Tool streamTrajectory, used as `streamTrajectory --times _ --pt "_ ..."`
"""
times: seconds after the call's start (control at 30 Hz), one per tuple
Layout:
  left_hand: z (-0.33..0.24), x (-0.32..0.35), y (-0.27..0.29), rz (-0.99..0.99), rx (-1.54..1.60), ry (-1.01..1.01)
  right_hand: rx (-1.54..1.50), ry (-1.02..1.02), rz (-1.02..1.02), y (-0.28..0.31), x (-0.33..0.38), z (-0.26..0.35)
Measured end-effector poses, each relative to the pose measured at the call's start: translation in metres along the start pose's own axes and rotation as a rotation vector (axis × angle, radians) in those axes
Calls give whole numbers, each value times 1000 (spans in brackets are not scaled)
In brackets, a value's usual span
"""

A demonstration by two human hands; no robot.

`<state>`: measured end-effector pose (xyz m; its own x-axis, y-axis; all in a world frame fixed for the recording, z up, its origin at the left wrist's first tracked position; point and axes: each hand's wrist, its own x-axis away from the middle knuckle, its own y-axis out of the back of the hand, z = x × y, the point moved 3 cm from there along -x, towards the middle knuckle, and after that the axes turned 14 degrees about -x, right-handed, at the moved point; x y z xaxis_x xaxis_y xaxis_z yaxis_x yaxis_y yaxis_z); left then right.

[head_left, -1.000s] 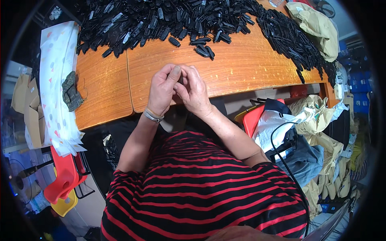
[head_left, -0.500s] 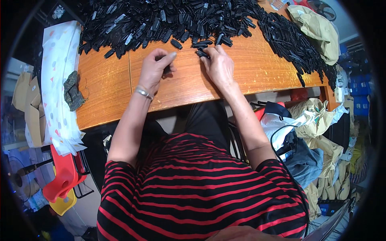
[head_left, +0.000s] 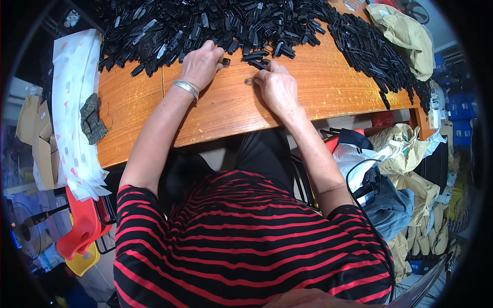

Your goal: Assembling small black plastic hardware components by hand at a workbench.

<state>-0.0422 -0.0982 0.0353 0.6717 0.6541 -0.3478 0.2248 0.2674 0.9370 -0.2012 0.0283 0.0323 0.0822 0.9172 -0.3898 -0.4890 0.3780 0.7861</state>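
A large heap of small black plastic parts (head_left: 179, 31) covers the far side of the wooden table (head_left: 215, 113). My left hand (head_left: 201, 65) is at the heap's near edge, its fingers closed on a black plastic part (head_left: 225, 61) that pokes out by the fingertips. To its right, my right hand (head_left: 277, 84) is closed, thumb and fingers together. A small dark bit shows at its thumb tip, too small to name. Beside its knuckles lie loose black parts (head_left: 255, 55). A silver bracelet (head_left: 186, 88) circles my left wrist.
A second pile of slim black pieces (head_left: 364, 51) runs down the table's right side. White dotted sheeting (head_left: 74, 113) and a dark knitted item (head_left: 92, 119) lie at the left edge. Brown paper bags (head_left: 403, 38) stand at the far right; a red chair (head_left: 82, 226) is at the lower left.
My left hand has moved forward to the heap's edge and closed round a black part there. The right hand has shifted slightly down, staying near the loose parts.
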Motion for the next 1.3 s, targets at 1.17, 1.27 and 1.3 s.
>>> streamTrajectory --times 1.17,1.27,1.3 --pt "-66 90 23 -121 1593 545 -626 48 -230 -1 30 59" --pt "-67 96 26 -83 1543 526 -593 81 -252 -10 38 55" --pt "-66 97 29 -50 1518 508 -594 85 -265 -12 39 54"
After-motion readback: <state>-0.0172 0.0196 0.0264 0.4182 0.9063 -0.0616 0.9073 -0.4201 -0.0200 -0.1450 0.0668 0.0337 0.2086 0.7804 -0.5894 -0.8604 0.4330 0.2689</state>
